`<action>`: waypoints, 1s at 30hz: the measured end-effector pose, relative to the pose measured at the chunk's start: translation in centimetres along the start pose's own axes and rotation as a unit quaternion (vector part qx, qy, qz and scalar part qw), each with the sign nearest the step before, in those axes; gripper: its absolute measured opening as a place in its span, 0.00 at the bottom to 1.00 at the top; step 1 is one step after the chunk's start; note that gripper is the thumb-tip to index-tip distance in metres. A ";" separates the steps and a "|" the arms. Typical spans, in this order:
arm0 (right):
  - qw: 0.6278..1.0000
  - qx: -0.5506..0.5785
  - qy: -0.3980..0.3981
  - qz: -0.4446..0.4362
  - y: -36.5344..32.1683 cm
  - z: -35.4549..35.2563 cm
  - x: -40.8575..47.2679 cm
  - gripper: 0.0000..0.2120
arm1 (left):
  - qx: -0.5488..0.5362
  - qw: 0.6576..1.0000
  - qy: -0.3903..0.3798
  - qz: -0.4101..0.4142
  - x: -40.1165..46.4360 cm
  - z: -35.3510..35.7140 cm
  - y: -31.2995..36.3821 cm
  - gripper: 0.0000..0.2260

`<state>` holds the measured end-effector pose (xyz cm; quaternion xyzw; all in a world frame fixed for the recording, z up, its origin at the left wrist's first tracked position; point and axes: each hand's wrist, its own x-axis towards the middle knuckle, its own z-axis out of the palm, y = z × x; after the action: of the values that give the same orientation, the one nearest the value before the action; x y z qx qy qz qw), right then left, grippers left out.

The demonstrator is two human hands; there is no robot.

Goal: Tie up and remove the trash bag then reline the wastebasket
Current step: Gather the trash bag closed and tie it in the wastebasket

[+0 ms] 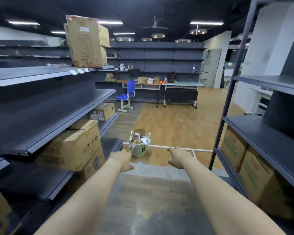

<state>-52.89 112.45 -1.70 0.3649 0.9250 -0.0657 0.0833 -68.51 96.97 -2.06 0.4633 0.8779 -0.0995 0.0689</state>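
- Two hands are in view, both extended forward down the aisle; neither holds anything.
- My left hand point(124, 160) has relaxed fingers pointing ahead. Its fingertips appear beside the wastebasket's left side in the view, but I cannot tell whether it touches or is simply nearer the camera.
- My right hand point(177, 157) is likewise loose and empty, thumb spread, well right of the basket.
- Wastebasket point(139, 150): small, pale green, with a dark character on its front. It stands upright on the floor at the aisle mouth, between the dark shelving point(46, 106) on the left and the metal rack point(236, 82) on the right, just in front of a white strip point(159, 146) laid across the floor.
- Trash bag point(147, 140): white, seated in the basket, handles loose and upright, untied. Refuse stands above the rim, including a brown paper piece and a pinkish carton.
- Step in hand, by my judgement: the approach. Tying has not begun; the task is at its start.
- Next move calls for closing in and lowering over the basket, taking one handle in each hand, and gathering them above the protruding refuse before knotting.
- No replacement liner can be identified in this view.
- Cardboard boxes point(71, 146) sit on the lower shelves either side.
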 end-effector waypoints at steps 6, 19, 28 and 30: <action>0.989 0.116 -0.084 -0.027 0.1 -5.0 3.4 0.23 | -0.031 0.996 -0.082 -0.002 6.7 -0.9 1.6 0.25; 0.996 -0.002 -0.087 -0.031 4.0 -2.6 26.3 0.26 | -0.003 1.000 -0.020 0.001 24.7 -3.0 -0.8 0.20; 0.996 0.010 -0.049 -0.073 1.2 -8.1 43.2 0.23 | -0.039 0.999 0.004 -0.035 40.2 -8.1 -6.9 0.19; 0.995 0.006 -0.070 -0.067 1.3 -7.4 46.2 0.25 | -0.038 0.999 -0.016 -0.034 42.9 -7.3 -7.2 0.19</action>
<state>-86.01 145.45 -3.90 0.2973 0.9389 -0.1016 0.1409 -98.71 129.07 -3.30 0.4288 0.8950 -0.0757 0.0969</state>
